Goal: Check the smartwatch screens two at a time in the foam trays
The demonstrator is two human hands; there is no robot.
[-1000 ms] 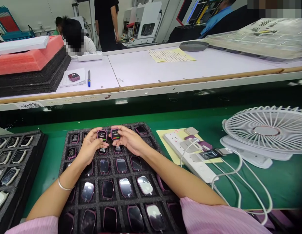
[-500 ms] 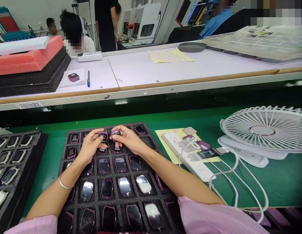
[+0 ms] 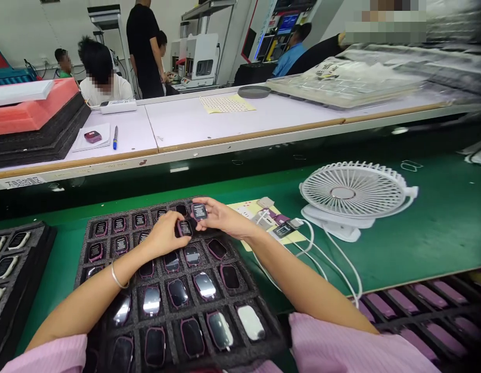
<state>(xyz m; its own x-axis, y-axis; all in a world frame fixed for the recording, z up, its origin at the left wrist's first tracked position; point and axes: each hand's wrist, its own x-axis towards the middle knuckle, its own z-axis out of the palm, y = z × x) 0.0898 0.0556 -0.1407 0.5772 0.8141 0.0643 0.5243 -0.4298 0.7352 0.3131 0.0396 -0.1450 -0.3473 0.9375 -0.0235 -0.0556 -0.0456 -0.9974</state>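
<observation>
Head view: the green desk (image 3: 396,248) is supporting a dark foam tray (image 3: 168,317); over its far part, your left hand (image 3: 165,234) is grasping one purple-rimmed watch (image 3: 185,228) and your right hand (image 3: 221,216) is grasping a second watch (image 3: 199,211) just beside it.

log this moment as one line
left hand: holds purple-framed watch | right hand: holds second watch | both screens: show text | foam tray: under hands | white fan: right of tray

White lines of text on smartwatch screens (image 3: 199,211) and dark print on a label (image 3: 25,182) along the white desk's front edge (image 3: 209,151) are too small or blurred to read.
</observation>
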